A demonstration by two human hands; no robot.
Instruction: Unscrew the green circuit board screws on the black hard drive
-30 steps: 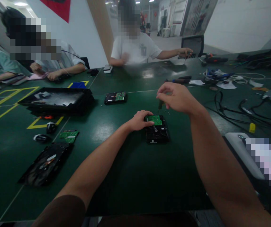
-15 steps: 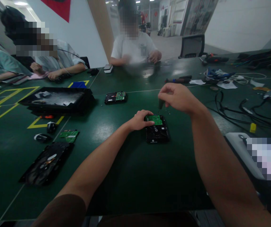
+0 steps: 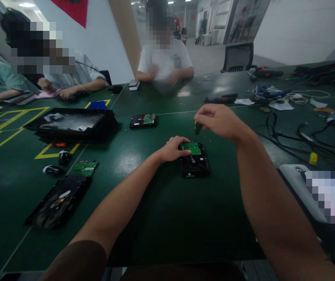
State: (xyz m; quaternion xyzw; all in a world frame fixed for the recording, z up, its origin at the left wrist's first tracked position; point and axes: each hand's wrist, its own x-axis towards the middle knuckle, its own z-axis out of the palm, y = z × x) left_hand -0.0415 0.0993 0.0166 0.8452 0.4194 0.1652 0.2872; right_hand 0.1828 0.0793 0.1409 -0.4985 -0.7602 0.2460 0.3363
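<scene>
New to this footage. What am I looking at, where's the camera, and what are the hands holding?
No robot here: a person works with two bare hands, filmed by a camera worn on their head, looking forward and down. The left hand rests on the edge of a hard drive with a green circuit board facing up. The right hand holds a small screwdriver upright over the board. On the green table lie another hard drive, an opened drive, a loose board, a black tray and cables. Other people sit across.

Flat black hard drive (image 3: 195, 160), green board up
</scene>
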